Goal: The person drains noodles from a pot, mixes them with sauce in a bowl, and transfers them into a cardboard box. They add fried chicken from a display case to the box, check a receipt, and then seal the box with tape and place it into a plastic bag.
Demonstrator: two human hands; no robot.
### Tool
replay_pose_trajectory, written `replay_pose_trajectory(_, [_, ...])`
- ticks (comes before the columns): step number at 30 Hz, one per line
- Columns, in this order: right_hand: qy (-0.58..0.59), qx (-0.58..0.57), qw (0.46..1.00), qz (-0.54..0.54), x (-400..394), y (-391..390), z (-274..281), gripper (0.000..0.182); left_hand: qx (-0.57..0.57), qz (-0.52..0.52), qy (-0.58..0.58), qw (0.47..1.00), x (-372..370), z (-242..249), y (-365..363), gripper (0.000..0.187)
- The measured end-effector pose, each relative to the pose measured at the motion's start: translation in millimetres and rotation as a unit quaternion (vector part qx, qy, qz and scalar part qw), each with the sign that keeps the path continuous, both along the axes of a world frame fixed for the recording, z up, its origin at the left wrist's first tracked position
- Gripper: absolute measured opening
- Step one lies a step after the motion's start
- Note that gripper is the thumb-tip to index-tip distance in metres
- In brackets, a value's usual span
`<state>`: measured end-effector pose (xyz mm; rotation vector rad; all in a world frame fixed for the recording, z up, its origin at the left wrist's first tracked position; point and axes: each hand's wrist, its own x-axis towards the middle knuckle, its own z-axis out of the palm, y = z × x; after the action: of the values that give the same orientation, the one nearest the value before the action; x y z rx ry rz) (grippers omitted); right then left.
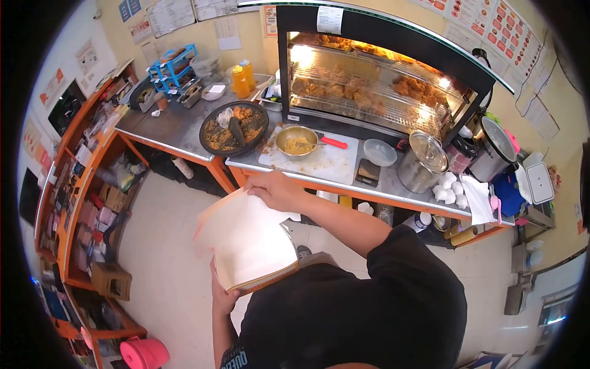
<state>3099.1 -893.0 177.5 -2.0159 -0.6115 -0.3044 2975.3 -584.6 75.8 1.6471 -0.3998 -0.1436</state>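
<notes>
A paper food box (pixel 255 258), white inside with a brown outer edge, is held open in front of my body. Its upper flap (pixel 233 215) has an orange-red edge and is blurred on the left. My right hand (pixel 273 189) pinches the top of that flap. Around the lower left corner my left hand (pixel 222 288) grips the box, with most of its fingers hidden underneath. Beyond my right hand, on the counter, a metal bowl (pixel 297 142) with yellowish crumbs rests on a white cutting board (pixel 335 163) beside a red-handled knife (pixel 334 142).
A black stone mortar (pixel 212 138) with a pestle and brown food stands left on the counter (pixel 166 132). Behind is a lit display warmer (pixel 284 74) of fried chicken. A steel pot (pixel 415 172) is at right. Shelves (pixel 77 246) and a pink bucket (pixel 144 353) are left.
</notes>
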Motion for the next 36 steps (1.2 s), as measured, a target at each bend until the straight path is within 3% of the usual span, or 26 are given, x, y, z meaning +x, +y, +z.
replay_pose_trajectory(2, [-0.014,0.042,0.998,-0.043,15.2,-4.1,5.1,0.011,0.034,0.013,0.149,0.988,6.5,-34.7,38.2,0.123])
replay_pose_trajectory(4, [-0.046,0.101,0.986,-0.127,44.6,-20.8,11.3,0.010,0.023,0.058,0.181,0.981,8.1,-77.7,63.4,0.118])
replay_pose_trajectory(6, [-0.065,0.074,0.979,-0.179,80.4,-43.8,10.6,0.012,-0.029,0.138,0.099,0.985,13.1,-115.5,74.3,0.113])
replay_pose_trajectory(8, [-0.074,0.031,0.974,-0.212,118.4,-56.9,-24.4,0.015,-0.053,0.244,0.120,0.961,25.6,-161.4,107.2,0.105])
replay_pose_trajectory(9, [-0.012,-0.002,0.980,-0.198,134.7,-60.2,-52.5,0.017,-0.054,0.304,0.138,0.941,2.0,-171.1,130.6,0.101])
replay_pose_trajectory(10, [0.006,-0.010,0.984,-0.179,148.9,-61.3,-98.4,0.020,-0.050,0.325,0.131,0.935,3.2,-89.7,87.0,0.091])
replay_pose_trajectory(13, [0.239,-0.092,0.963,-0.089,158.5,-58.4,-229.4,0.026,-0.020,0.429,0.140,0.892,-11.0,-100.1,113.1,0.079])
replay_pose_trajectory(15, [0.331,-0.155,0.926,-0.096,149.0,-62.7,-354.5,0.031,-0.005,0.468,0.151,0.871,-16.5,-101.9,115.6,0.075])
replay_pose_trajectory(18, [0.376,-0.105,0.873,-0.292,106.0,-72.0,-482.3,0.037,-0.014,0.505,0.203,0.839,-37.6,-107.1,123.2,0.073])
replay_pose_trajectory(19, [0.442,-0.147,0.833,-0.298,108.4,-79.2,-482.1,0.039,0.013,0.499,0.212,0.840,-40.4,-104.3,119.9,0.072])
replay_pose_trajectory(20, [0.434,-0.184,0.820,-0.326,108.3,-86.7,-492.7,0.040,0.040,0.492,0.218,0.842,-41.7,-103.4,121.6,0.072])
replay_pose_trajectory(21, [0.342,-0.261,0.822,-0.374,108.2,-86.9,-495.6,0.040,0.049,0.486,0.221,0.844,-48.0,-112.4,131.3,0.070])
replay_pose_trajectory(24, [0.251,-0.213,0.815,-0.477,137.1,-100.7,-508.1,0.043,0.142,0.407,0.300,0.851,-42.5,-110.5,150.0,0.071])
replay_pose_trajectory(25, [0.383,-0.184,0.753,-0.502,155.9,-110.0,-509.1,0.041,0.134,0.388,0.312,0.857,-40.7,-119.0,162.1,0.081])
replay_pose_trajectory(28, [0.210,-0.189,0.810,-0.513,178.3,-100.1,-506.1,0.042,0.121,0.284,0.313,0.898,-4.0,-112.9,174.9,0.097])
replay_pose_trajectory(29, [0.303,-0.161,0.800,-0.492,176.5,-92.1,-500.7,0.042,0.128,0.267,0.314,0.902,12.3,-110.6,180.2,0.110])
replay_pose_trajectory(30, [0.388,-0.128,0.783,-0.468,175.8,-80.7,-492.8,0.042,0.116,0.242,0.302,0.915,25.7,-110.3,188.1,0.111])
replay_pose_trajectory(32, [0.369,-0.012,0.879,-0.301,152.9,-49.9,-495.5,0.036,0.082,0.191,0.267,0.941,57.0,-113.0,197.7,0.115])
replay_pose_trajectory(34, [0.321,0.239,0.900,-0.171,133.4,5.0,-408.9,0.027,0.068,0.139,0.239,0.959,92.9,-109.2,200.4,0.116])
replay_pose_trajectory(36, [0.216,0.053,0.946,-0.236,128.1,14.0,-267.2,0.021,0.047,0.090,0.209,0.973,128.5,-109.7,195.9,0.116])
